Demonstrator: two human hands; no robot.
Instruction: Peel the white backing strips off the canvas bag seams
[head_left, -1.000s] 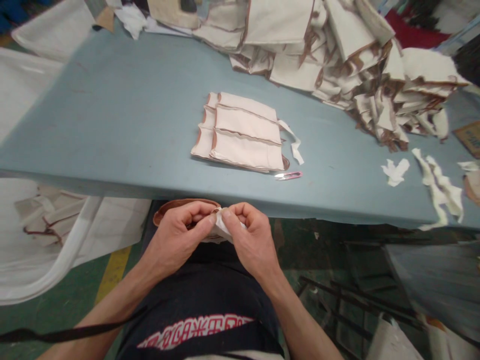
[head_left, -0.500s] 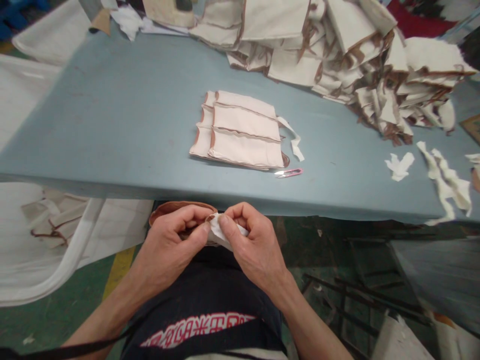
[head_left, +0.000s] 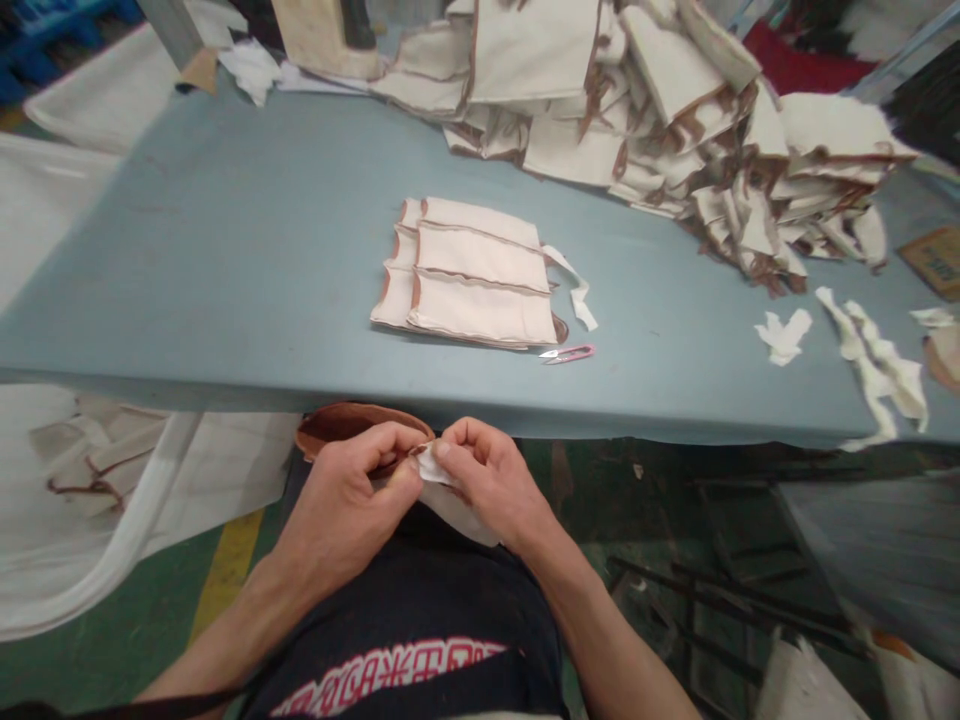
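While the brown-lined pouch (head_left: 360, 418) is held to the left of the fingertips, its edge is pinched by the fingers of the left hand (head_left: 349, 495), and a white strip (head_left: 433, 467) is clamped in those of the right hand (head_left: 487, 485). The strip is apparently being worked at the pouch's edge, for which steady tension between both pinches seems called for. Compared with half a second earlier, more pale cloth (head_left: 463, 514) is exposed just below the right fingers.
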